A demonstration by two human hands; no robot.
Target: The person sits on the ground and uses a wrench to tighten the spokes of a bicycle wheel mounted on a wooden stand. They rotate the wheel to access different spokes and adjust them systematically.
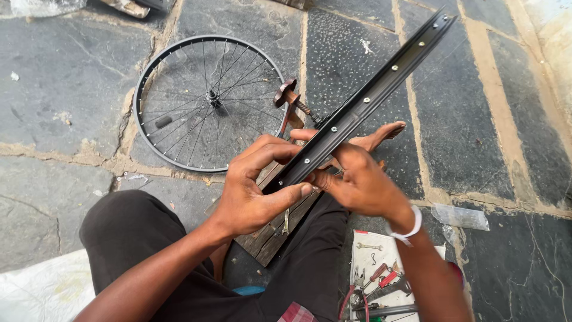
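Rim (363, 104): black metal, satin sheen, smooth, w/ small bright metal eyelets. Spoked wheel (210, 101): dark metal hoop, thin shiny wire spokes. Board (277, 235): raw wood, rough, worn, matt. Fixture (288, 95) on board: rusty brown metal, threaded shaft. Floor (65, 83): grey stone slabs, rough, matt, sandy joints. Trousers (131, 238): dark cloth, matt. Wristband (408, 229): white, smooth. Tools (381, 286): bare metal, red plastic grips, on white sheet (363, 250). Bag (462, 216): clear plastic, crinkled, glossy.

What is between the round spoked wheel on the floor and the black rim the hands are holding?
In the head view, a rusty brown threaded axle stand sits between the spoked bicycle wheel and the black metal rim.
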